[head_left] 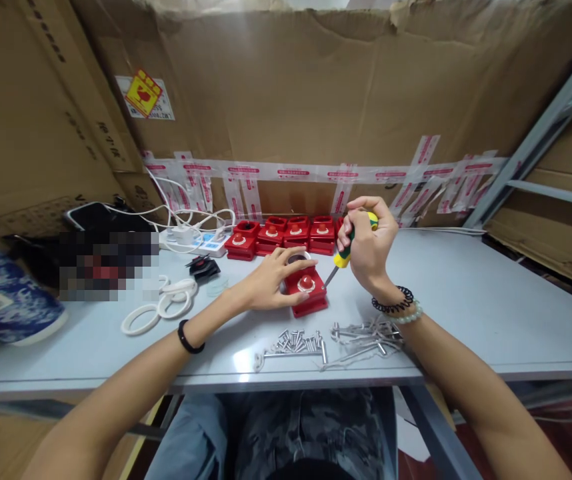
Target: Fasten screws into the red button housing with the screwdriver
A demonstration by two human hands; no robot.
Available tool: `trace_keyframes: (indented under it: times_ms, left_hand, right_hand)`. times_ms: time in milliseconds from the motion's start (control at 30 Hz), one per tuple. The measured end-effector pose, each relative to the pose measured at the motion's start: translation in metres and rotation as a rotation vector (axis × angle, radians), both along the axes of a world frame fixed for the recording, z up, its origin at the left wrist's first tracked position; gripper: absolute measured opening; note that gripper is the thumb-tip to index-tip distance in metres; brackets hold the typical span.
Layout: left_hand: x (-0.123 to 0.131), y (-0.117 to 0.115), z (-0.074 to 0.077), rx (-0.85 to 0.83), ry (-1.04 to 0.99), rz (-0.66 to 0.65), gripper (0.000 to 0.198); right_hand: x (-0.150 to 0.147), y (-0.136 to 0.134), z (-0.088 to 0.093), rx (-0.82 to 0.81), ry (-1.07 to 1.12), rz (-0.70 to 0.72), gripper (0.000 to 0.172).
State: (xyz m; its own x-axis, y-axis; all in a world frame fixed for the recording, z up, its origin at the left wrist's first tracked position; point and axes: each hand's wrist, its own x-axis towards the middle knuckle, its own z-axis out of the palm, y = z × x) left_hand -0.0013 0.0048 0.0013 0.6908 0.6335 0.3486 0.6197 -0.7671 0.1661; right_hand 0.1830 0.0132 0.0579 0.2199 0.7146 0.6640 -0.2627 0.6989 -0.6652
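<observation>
steadying the red button housing [311, 305] is the function of my left hand [269, 279]: its fingers are spread over and around the part, grasping it on the tabletop [466, 307], slightly below and right of the frame's centre. my right hand [369, 247] is clenched around the yellow-and-green handle of a screwdriver [341, 259].

status: the domed red button [307, 283], with a pale ring at its base, is in place. the screwdriver tip is at the right-hand edge of the upper face; i cannot tell whether it touches a screw head or how many screws are seated. loose screws [296, 341] lie at lower centre; i judge this unit to be partway through screw work. similar red units [321, 243] stand in a row behind; their fasteners are too small to check.

orientation: the button faces up. the long axis runs up the frame, leaning slightly left; the round recess [297, 259] is at the far end.
</observation>
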Motion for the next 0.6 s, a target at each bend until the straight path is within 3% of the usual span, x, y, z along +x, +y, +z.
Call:
trace_keyframes:
  times_ms: [200,333,500,600]
  left_hand:
    - [0.000,0.000,-0.001,0.003,0.012,-0.004,0.063]
    - [0.000,0.000,-0.001,0.002,0.013,-0.005,0.062]
    - [0.000,0.001,-0.002,0.004,0.006,-0.019,0.061]
    - [0.000,0.002,-0.003,0.005,0.008,-0.032,0.062]
  right_hand:
    - [0.000,0.003,-0.003,-0.012,-0.085,-0.070,0.007]
    - [-0.001,-0.003,-0.004,0.030,-0.253,-0.169,0.003]
    - [0.000,-0.019,0.003,0.125,-0.774,-0.518,0.022]
    - [0.003,-0.025,0.010,0.085,-0.984,-0.683,0.033]
